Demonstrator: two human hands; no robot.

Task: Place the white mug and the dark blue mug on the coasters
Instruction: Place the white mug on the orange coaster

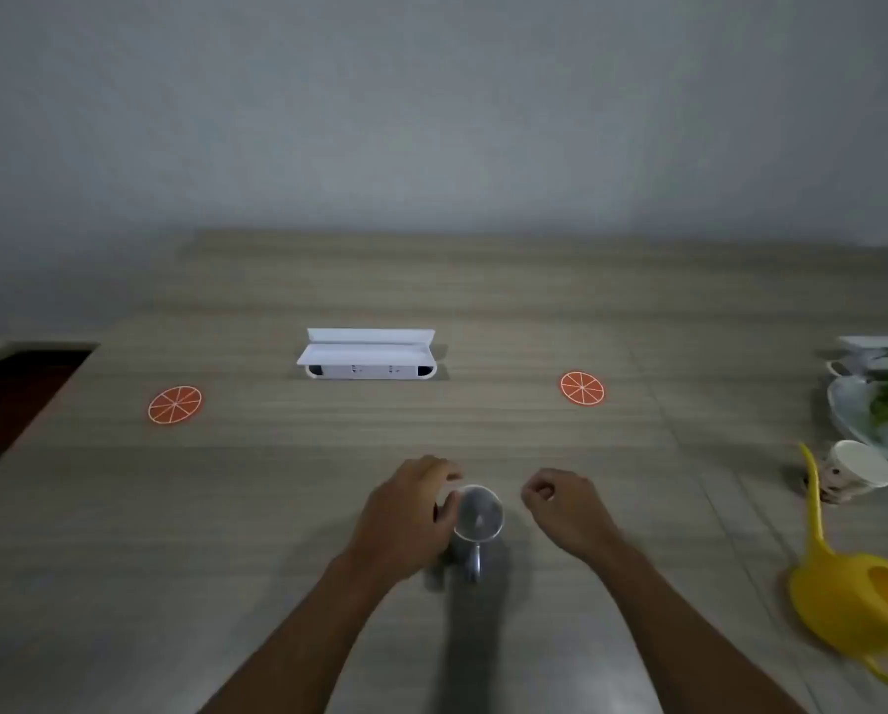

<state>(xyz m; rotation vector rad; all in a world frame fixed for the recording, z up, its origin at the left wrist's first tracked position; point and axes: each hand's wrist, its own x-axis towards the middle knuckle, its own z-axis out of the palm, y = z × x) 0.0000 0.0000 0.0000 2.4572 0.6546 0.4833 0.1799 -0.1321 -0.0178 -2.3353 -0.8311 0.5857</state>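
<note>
A dark blue mug (pixel 477 517), greyish in the dim light with a pale inside, stands upright on the table near the front centre, its handle pointing toward me. My left hand (pixel 411 512) wraps around its left side, thumb at the rim. My right hand (pixel 565 507) hovers just right of the mug with its fingers curled, holding nothing and not touching it. A white mug (pixel 857 476) with a printed pattern sits tilted at the far right. Two orange-slice coasters lie flat and bare: the left coaster (pixel 175 405) and the right coaster (pixel 582 388).
A white power-socket box (pixel 367 355) with its lid up sits at the table's middle back. A yellow watering can (pixel 864 605) stands at the right front, its spout beside the white mug. A plate with greens (pixel 880 404) is at the right edge. The table's left edge drops off at the far left.
</note>
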